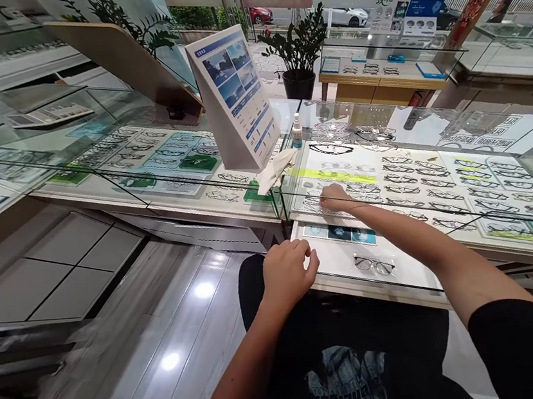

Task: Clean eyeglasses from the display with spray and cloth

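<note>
My right hand [336,197] reaches over the open drawer into the glass display case, down among rows of eyeglasses [363,191]. Its fingers are curled, and whatever lies under their tips is hidden. By my knee, at the left corner of the drawer [406,273], my left hand [288,267] rests loosely bent, thumb apart from the fingers, holding nothing that I can see. A pair of dark-rimmed eyeglasses [374,265] lies in the drawer. Behind it is a strip of blue picture cards [339,234].
On the glass counter stand a desk calendar [239,99], a small spray bottle [297,131] and a crumpled pale cloth [275,171]. More eyeglasses [400,178] fill the case to the right. A potted plant [296,60] is beyond the counter.
</note>
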The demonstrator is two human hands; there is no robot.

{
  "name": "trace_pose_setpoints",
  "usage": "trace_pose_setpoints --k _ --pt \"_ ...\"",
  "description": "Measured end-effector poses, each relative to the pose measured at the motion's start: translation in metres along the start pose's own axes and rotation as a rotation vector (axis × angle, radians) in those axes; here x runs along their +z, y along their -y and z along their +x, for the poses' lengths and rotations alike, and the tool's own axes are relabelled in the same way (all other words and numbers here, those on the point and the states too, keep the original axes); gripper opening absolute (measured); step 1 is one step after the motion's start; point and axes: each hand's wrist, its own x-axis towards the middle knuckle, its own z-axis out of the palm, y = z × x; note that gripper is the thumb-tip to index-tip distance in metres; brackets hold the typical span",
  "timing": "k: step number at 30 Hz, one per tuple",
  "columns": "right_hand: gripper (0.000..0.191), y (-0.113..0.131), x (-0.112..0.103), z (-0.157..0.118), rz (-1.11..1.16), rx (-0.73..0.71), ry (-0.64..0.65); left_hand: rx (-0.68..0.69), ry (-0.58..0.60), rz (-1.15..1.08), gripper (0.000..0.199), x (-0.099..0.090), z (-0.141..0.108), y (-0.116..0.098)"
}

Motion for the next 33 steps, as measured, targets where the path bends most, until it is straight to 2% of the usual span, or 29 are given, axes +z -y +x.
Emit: trace_pose_setpoints --k 11,25,33 --pt "0.032 0.019 0.012 0.027 -0.069 -0.096 -0.075 -0.009 0.029 -0.003 0.027 -0.002 0.0 0.0" --pt "0.034 0.013 0.012 0.031 -0.068 -0.123 -0.046 -0.004 0.014 -0.003 0.026 -0.002 0.0 -0.001" --pt "0.035 0.011 0.005 0.024 -0.073 -0.119 -0.045 -0.016 0.036 -0.005 0.026 -0.004 0.0 -0.002"
